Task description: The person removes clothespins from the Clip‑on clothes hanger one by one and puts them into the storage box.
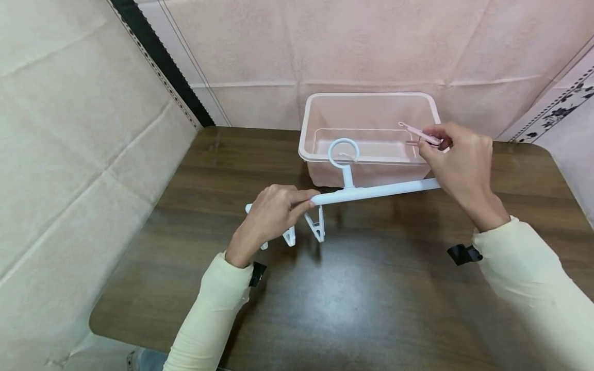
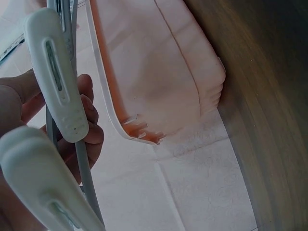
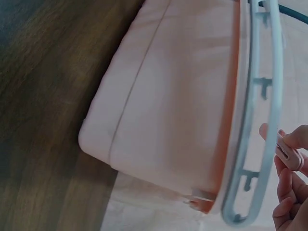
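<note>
A pale blue-white clip hanger (image 1: 376,192) with a round hook (image 1: 343,153) is held up over the table. My left hand (image 1: 275,210) grips its bar left of the hook, thumb and fingers about it. White clips (image 1: 317,228) dangle from that left part; two show large in the left wrist view, one nearer clip (image 2: 55,77) hiding some of the fingers. My right hand (image 1: 464,162) pinches a pink clip (image 1: 419,134) above the basket's right side. In the right wrist view the hanger's right end (image 3: 262,159) carries small hooks without clips, close to the pink clip (image 3: 285,151).
A pink plastic basket (image 1: 366,174) stands at the table's back edge, behind the hanger. The brown wooden table (image 1: 362,299) has rounded corners. Pale cloth (image 1: 371,46) hangs behind it and to the left. Black bands sit at both sleeve cuffs.
</note>
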The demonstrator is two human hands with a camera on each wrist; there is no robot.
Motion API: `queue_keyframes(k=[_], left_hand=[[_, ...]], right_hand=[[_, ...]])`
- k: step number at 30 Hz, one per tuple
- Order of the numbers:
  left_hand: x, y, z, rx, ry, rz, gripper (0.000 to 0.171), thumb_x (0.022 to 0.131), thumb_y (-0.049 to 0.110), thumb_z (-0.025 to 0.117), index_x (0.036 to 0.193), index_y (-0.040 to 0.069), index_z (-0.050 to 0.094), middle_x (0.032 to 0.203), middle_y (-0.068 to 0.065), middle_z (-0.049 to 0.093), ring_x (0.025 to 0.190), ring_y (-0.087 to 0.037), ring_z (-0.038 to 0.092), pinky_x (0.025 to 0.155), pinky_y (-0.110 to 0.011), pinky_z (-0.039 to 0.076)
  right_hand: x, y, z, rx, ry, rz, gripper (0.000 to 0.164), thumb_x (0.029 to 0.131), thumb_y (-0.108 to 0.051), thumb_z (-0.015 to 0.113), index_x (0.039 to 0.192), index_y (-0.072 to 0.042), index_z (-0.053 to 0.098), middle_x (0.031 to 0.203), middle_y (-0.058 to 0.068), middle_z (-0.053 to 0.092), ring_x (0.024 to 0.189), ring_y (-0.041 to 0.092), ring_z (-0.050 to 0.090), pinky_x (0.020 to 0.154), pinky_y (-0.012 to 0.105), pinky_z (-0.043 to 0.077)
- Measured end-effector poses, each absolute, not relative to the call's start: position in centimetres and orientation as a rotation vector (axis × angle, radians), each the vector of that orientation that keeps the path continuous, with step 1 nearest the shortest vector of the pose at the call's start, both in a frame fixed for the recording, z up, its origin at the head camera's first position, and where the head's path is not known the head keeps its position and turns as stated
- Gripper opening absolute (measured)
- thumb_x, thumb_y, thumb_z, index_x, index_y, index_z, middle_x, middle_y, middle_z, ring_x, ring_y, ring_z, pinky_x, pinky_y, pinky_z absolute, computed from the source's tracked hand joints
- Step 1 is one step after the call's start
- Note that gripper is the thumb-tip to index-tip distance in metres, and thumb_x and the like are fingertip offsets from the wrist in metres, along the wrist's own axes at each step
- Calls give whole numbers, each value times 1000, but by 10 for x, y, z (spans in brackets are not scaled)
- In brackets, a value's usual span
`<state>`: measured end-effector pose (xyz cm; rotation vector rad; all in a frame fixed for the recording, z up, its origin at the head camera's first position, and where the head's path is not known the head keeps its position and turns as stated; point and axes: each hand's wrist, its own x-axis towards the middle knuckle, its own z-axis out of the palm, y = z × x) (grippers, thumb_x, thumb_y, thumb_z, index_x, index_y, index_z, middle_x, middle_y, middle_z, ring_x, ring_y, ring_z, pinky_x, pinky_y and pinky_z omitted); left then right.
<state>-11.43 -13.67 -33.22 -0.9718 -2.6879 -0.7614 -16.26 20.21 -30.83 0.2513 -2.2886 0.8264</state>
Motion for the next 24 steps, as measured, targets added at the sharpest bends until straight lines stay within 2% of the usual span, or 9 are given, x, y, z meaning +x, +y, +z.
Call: queue_keyframes(k=[7, 15, 24], left_hand=[[-114, -136, -333, -967, -2695, -754, 25, 94, 18, 72, 118, 12, 76, 69, 6, 58, 54, -9, 38, 51, -28, 33], [-113, -137, -334, -953, -2716, -749, 25, 94, 17, 73, 119, 13, 76, 78, 4, 67, 56, -10, 41, 51, -28, 34], [-113, -136, -333, -947, -2720, -736, 25, 94, 17, 72, 118, 13, 76, 78, 4, 67, 56, -10, 41, 52, -29, 35]], right_hand=[[-173, 206, -313, 228, -2371, 849, 17, 86, -12, 75, 98, 0, 78, 77, 16, 71, 60, -20, 38, 71, 31, 29], [-183, 209, -319, 170, -2424, 869, 20, 88, -15, 74, 100, 1, 77, 79, 18, 71, 59, -13, 38, 72, 35, 30], [-188, 209, -325, 158, -2445, 858, 21, 88, -15, 71, 100, 1, 77, 78, 18, 69, 60, -9, 38, 72, 36, 31]])
